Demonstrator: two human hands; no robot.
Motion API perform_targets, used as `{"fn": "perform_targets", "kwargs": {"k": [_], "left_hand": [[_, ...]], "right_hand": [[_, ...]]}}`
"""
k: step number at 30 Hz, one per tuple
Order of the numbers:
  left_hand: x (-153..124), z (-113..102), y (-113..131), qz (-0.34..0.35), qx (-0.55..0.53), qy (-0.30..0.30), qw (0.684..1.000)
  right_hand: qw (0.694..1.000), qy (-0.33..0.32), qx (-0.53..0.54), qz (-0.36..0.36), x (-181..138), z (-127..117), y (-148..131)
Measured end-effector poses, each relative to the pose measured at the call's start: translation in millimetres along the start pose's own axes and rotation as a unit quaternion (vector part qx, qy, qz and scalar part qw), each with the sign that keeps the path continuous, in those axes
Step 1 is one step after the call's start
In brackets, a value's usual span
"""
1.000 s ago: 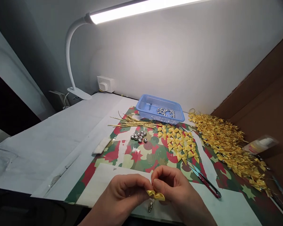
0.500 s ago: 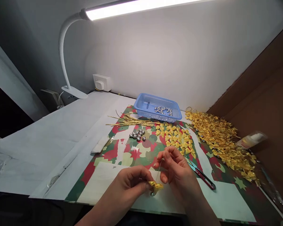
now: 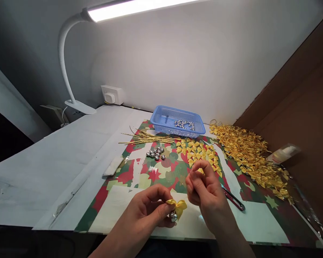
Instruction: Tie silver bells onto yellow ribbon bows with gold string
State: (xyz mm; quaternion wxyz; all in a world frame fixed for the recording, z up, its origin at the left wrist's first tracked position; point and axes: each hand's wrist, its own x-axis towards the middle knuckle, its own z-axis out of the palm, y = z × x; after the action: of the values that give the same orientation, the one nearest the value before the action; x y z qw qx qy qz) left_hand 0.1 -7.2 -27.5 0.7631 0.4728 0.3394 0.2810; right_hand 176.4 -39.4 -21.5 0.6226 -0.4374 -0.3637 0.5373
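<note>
Between the thumb and fingers of my left hand [image 3: 150, 209] is a yellow ribbon bow [image 3: 179, 205]. A round silver bell [image 3: 173, 216] hangs just below its knot, against my fingertips. My right hand [image 3: 204, 186] is to the right of the bow and a little higher, apart from it. Its fingers are curled and pinched together; what they hold, if anything, is hidden. Beyond my hands lie loose silver bells [image 3: 156, 153], several yellow bows [image 3: 199, 152] in rows, and a bundle of gold twist ties [image 3: 145, 137].
A blue basket [image 3: 177, 111] with silver bells stands at the back. Finished-looking bows with bells form a heap [image 3: 244, 150] on the right, beside a bottle [image 3: 282, 154]. Snips [image 3: 234, 200] lie by my right wrist. A folded white cloth [image 3: 113, 167] and a lamp [image 3: 66, 64] are on the left.
The bow has turned in my left hand so its loops and bell face me. My right hand has curled its fingers and shifted slightly right; the thin strand between the hands no longer shows clearly.
</note>
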Motion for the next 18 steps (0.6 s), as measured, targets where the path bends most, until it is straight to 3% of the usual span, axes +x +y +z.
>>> {"fn": "perform_targets", "kwargs": {"k": [3, 6, 12, 18], "left_hand": [[-1.1, -0.6, 0.1, 0.005, -0.005, -0.009, 1.0], [-2.5, -1.7, 1.4, 0.01, -0.003, -0.011, 1.0], [-4.1, -1.7, 6.0, 0.029, 0.019, -0.006, 0.999], [-6.6, 0.4, 4.1, 0.017, 0.013, -0.032, 0.999]], "right_hand": [[0.998, 0.006, -0.051, -0.039, -3.0, -7.4, -2.8], [0.992, -0.035, -0.115, -0.026, -9.0, -11.9, -5.5], [0.935, -0.097, -0.34, -0.032, -22.8, -8.4, -10.4], [0.929, -0.084, -0.356, -0.054, -20.1, -6.0, -9.5]]}}
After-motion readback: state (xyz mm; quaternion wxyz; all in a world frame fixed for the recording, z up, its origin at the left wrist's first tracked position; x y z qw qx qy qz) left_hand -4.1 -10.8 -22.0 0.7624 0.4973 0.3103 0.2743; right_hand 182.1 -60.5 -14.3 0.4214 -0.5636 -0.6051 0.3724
